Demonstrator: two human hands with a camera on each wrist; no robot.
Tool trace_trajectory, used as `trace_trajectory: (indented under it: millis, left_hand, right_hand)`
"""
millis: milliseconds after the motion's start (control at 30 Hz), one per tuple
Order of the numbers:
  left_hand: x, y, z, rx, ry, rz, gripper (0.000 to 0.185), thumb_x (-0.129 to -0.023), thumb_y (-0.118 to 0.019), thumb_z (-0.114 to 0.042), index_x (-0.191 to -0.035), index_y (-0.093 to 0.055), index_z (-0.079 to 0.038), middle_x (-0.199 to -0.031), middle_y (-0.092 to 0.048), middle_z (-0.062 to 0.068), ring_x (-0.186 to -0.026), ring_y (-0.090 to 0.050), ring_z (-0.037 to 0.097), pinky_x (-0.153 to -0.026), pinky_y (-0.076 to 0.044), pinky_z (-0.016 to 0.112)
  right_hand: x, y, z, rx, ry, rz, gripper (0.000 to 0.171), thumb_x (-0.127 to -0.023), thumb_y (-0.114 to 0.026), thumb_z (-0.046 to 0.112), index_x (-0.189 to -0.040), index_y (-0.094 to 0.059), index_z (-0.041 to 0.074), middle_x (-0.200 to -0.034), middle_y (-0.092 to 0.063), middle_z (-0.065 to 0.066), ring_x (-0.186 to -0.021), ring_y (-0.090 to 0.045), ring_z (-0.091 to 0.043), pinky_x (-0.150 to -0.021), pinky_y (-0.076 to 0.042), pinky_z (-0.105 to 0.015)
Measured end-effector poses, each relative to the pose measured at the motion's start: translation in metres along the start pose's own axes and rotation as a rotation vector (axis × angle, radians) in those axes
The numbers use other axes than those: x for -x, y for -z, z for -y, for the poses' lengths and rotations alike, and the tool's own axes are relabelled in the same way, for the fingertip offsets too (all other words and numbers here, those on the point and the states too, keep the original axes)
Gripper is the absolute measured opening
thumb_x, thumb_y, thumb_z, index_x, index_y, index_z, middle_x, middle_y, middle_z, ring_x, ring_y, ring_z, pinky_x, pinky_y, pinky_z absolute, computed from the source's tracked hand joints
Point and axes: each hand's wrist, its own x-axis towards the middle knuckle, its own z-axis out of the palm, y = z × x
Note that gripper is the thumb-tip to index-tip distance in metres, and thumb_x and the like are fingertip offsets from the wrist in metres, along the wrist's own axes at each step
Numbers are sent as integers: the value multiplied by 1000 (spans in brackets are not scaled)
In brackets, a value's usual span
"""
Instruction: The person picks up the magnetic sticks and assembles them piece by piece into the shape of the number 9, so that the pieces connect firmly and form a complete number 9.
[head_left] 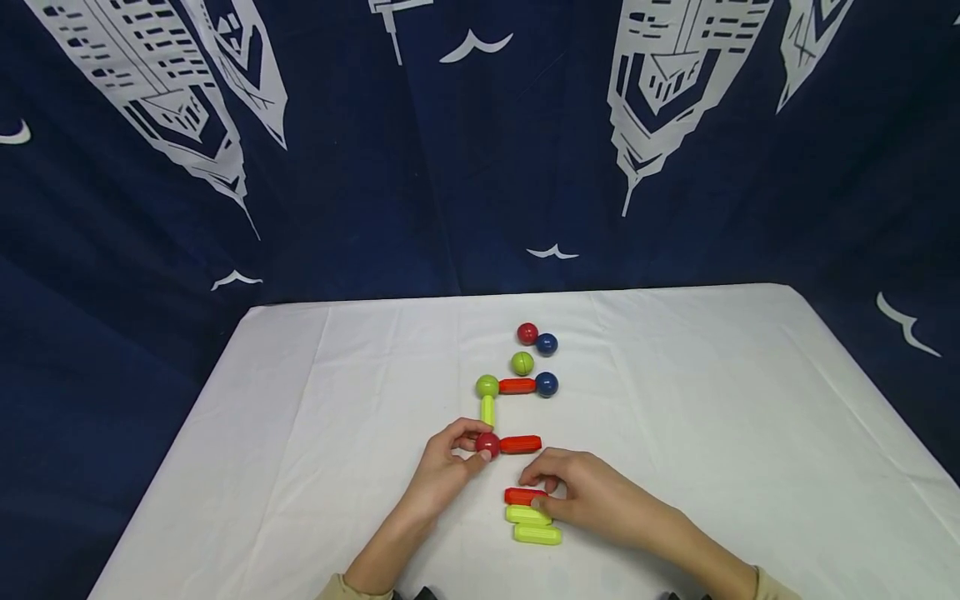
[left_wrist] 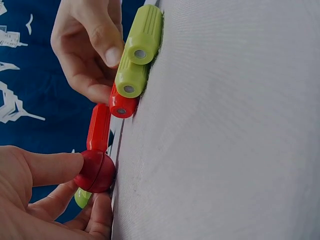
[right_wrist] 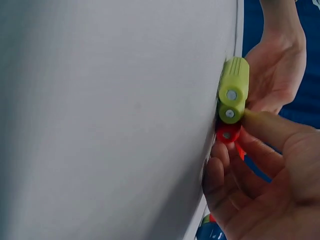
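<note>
One loose red rod, long axis left-right, lies on the cloth against a yellow rod, its right end pinched by the nearer right hand; left hand, up-left, pinches the red ball.

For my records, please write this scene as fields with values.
Left hand: holds near red ball
Chain from ball: lime rod, green ball, far red rod, blue ball
Branch: middle red rod
Right hand: at near red rod; firm grip unclear
Beside it: two loose lime rods
Farther back: far red ball, far blue ball, far green ball
Surface: white cloth
</note>
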Motion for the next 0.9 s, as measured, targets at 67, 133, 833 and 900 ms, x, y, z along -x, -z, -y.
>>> trace_trajectory:
  millis: [67,133,833,900]
  left_hand:
    - [0,0,0,1,3,-1,29,-88,-69,-4,-117,-65,-7,-97,-60,5,-94,-52,20,-72,-39,29]
    - [0,0,0,1,5,-1,30,-88,-68,-4,-117,-65,-7,-97,-60,5,-94,-52,20,-73,-38,30]
    - [0,0,0,7,19,-4,31,-88,-68,-3,-118,-65,-7,-101,-60,6,-95,-51,20,-72,-39,29]
    - [-1,0,0,9,15,-4,31,-87,-68,-3,-118,-65,-7,-100,-60,6,-95,-51,20,-71,-39,28]
  right_hand:
    - [-3,-1,1,26,-15,16,18,-89,-71,15,-106,-70,22,-92,-60,20,-81,-54,-3,-75,-48,-25]
    - [-4,-2,2,50,-26,27,18,-90,-71,17,-107,-71,19,-92,-59,20,-80,-53,-2,-74,-48,-26]
    - [-18,34,-26,-616,-334,-252,36,-98,-55,5,-125,-50,-18,-104,-67,-19,-84,-68,-26,-74,-56,-30]
    - [-22,34,-28,-659,-353,-256,37,-98,-55,4,-125,-49,-20,-103,-68,-21,-83,-69,-25,-73,-56,-30]
